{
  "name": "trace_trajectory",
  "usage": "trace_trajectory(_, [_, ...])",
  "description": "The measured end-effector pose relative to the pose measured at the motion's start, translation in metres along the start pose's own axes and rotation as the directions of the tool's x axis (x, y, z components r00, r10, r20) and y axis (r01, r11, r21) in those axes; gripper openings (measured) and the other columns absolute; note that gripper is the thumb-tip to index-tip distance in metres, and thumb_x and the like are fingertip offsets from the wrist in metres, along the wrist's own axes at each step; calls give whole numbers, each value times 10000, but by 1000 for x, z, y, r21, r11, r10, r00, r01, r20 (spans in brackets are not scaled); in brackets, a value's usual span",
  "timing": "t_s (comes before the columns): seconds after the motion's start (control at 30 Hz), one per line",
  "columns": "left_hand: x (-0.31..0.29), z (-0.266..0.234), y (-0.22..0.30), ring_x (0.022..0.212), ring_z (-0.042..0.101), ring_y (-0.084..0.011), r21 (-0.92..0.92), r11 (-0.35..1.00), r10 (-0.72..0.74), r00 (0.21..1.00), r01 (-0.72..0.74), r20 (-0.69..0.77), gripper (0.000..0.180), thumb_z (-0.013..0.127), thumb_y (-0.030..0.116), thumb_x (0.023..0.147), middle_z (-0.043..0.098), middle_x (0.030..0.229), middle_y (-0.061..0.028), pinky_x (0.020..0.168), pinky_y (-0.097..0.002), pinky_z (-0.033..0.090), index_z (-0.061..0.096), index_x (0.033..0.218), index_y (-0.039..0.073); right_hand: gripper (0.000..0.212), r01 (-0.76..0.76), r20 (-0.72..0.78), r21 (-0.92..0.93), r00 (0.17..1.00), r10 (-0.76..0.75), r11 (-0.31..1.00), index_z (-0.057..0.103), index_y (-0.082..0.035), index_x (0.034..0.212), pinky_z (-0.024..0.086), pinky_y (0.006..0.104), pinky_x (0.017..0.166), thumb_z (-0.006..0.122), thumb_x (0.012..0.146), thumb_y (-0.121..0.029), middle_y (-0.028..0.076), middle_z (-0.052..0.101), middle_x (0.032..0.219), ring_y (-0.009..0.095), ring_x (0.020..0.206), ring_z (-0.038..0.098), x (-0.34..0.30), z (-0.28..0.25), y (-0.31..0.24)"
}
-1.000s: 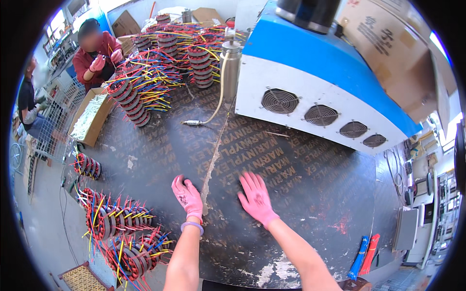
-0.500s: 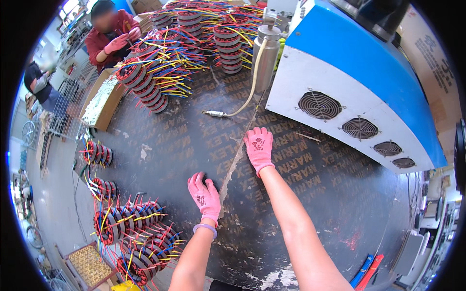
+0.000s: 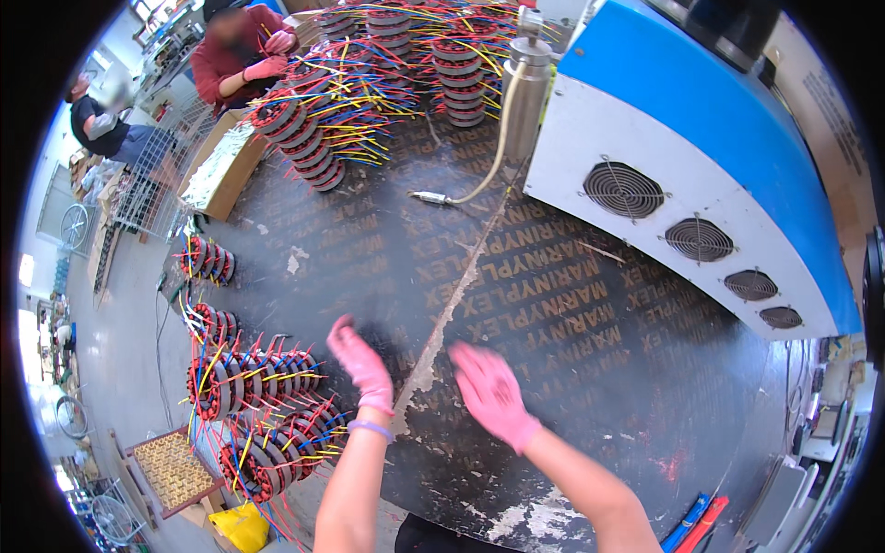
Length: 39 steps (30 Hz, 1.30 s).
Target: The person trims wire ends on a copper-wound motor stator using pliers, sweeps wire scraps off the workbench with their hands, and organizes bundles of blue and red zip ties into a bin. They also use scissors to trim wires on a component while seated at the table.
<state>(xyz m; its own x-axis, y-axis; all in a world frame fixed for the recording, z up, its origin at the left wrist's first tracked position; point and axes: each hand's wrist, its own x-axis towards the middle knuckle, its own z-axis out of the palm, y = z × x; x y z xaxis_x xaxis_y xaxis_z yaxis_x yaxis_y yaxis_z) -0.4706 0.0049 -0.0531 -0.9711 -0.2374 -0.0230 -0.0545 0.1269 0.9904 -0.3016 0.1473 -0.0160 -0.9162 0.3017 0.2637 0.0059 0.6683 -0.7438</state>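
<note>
My left hand [image 3: 362, 367], in a pink glove with a lilac bracelet at the wrist, is over the dark worktable [image 3: 369, 267], left of a worn pale seam. Its fingers are stretched and nothing shows in them. Right of the seam, my right hand [image 3: 495, 394] wears a matching pink glove, its fingers extended flat and slightly blurred. Whether either palm touches the tabletop, I cannot tell. Nearest to my left hand are rows of ring-shaped motor stators [image 3: 253, 382] with red, yellow and blue wires, lying along the left edge.
Stacked stators [image 3: 300, 143] with loose wires crowd the far side, where a co-worker in a red top [image 3: 241, 57] handles wires. A blue-and-white machine [image 3: 682, 184] with fan grilles stands at right, beside a metal cylinder [image 3: 525, 101] with a hose. Red and blue bundles [image 3: 701, 523] lie near right.
My right hand has drawn back toward me from farther up the seam. My left hand has shifted left and turned. The whole view has shifted slightly.
</note>
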Motion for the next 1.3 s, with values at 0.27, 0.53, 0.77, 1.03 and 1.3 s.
trace_trajectory(0.27, [-34, 12, -36, 1133, 480, -316, 519, 834, 303, 941, -187, -148, 336, 470, 199, 971, 510, 1198, -189, 998, -421, 376, 533, 1206, -34, 708, 228, 345, -463, 936, -63, 856, 379, -47, 1446, 80, 430, 1201, 415, 928, -529, 124, 296, 1546, 274, 1445, 217, 148, 86, 57])
trace_trajectory(0.53, [-43, 55, -30, 1204, 442, -350, 385, 855, 325, 937, -348, 127, 405, 520, 180, 936, 474, 1289, -212, 1050, -432, 335, 492, 1257, -66, 729, -203, -137, -493, 978, 155, 846, 382, 24, 1420, 115, 455, 1188, 426, 929, -514, 202, 319, 1517, 338, 1425, 264, 140, -4, 128])
trace_trajectory(0.77, [-59, 101, -12, 1295, 373, -362, 602, 491, 435, 776, -630, 457, 477, 587, 192, 891, 476, 1304, -170, 1136, -502, 241, 452, 1314, 19, 729, -190, -248, -554, 967, 57, 811, 354, 69, 1401, 151, 471, 1176, 470, 916, -463, 268, 327, 1470, 391, 1396, 269, 134, -57, 178])
trace_trajectory(1.03, [-62, 98, -15, 1293, 358, -371, 647, 396, 418, 755, -652, 506, 486, 597, 233, 894, 450, 1334, -159, 1113, -491, 256, 464, 1317, 34, 578, -490, -348, -422, 865, 362, 763, 524, -64, 1315, 320, 450, 1077, 425, 923, -478, 149, 498, 1388, 341, 1277, 446, 196, -81, 237])
trace_trajectory(1.3, [-62, 101, -16, 1300, 352, -374, 657, 367, 414, 748, -658, 518, 517, 598, 279, 902, 446, 1340, -167, 1123, -503, 241, 452, 1333, 33, 709, -595, -455, -405, 790, 411, 694, 421, 41, 1367, 203, 461, 1156, 481, 910, -497, 225, 394, 1440, 376, 1350, 332, 112, -115, 235])
